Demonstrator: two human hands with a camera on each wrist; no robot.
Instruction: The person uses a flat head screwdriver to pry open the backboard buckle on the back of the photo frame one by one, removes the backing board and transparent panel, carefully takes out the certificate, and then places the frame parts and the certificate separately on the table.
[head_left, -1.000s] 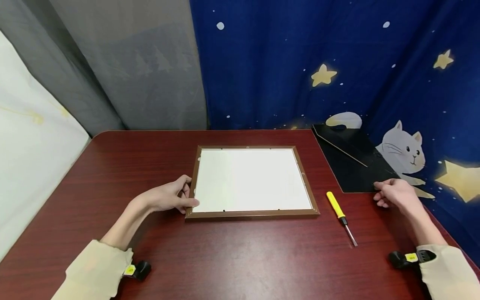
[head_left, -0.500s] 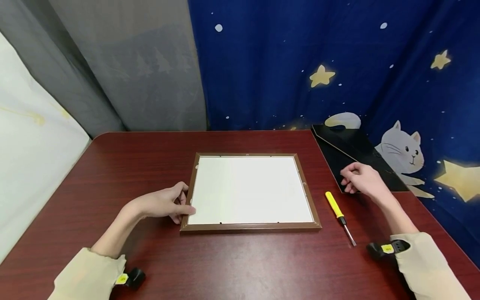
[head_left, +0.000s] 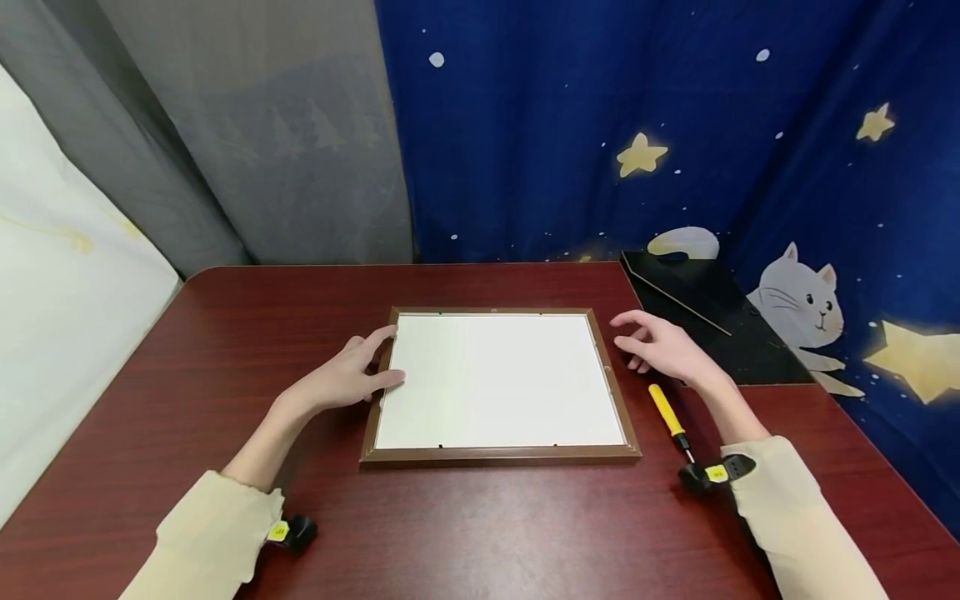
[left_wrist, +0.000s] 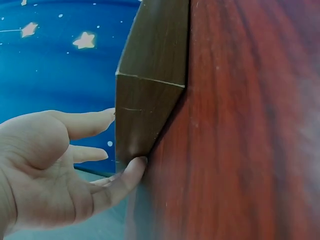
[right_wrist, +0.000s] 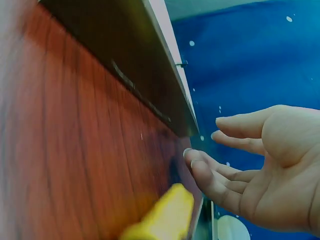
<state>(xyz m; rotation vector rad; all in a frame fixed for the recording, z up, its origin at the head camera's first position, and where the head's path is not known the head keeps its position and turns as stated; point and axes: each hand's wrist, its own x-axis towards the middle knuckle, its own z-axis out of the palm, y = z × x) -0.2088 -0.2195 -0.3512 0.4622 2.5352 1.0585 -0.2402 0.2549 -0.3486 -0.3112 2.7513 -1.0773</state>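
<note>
A brown picture frame point(head_left: 501, 456) lies on the table with a white panel point(head_left: 498, 379) filling it. Small dark tabs dot its inner edges. My left hand point(head_left: 341, 379) is at the frame's left side, thumb over the panel's edge and fingers spread along the outer rim; in the left wrist view a fingertip touches the frame's side point(left_wrist: 145, 110). My right hand point(head_left: 667, 346) hovers just right of the frame, fingers loosely bent and holding nothing. In the right wrist view a gap separates its fingers point(right_wrist: 220, 187) from the frame.
A yellow-handled screwdriver point(head_left: 666, 408) lies right of the frame, its tip hidden behind the right wrist camera point(head_left: 697, 477). Black boards point(head_left: 757, 354) sit at the table's back right corner. Grey and blue star-patterned curtains point(head_left: 525, 125) hang behind.
My right hand has moved left from the black board to beside the frame. The frame slid nearer, then stopped; my left hand loosened from its lower left and shifted farther up that side.
</note>
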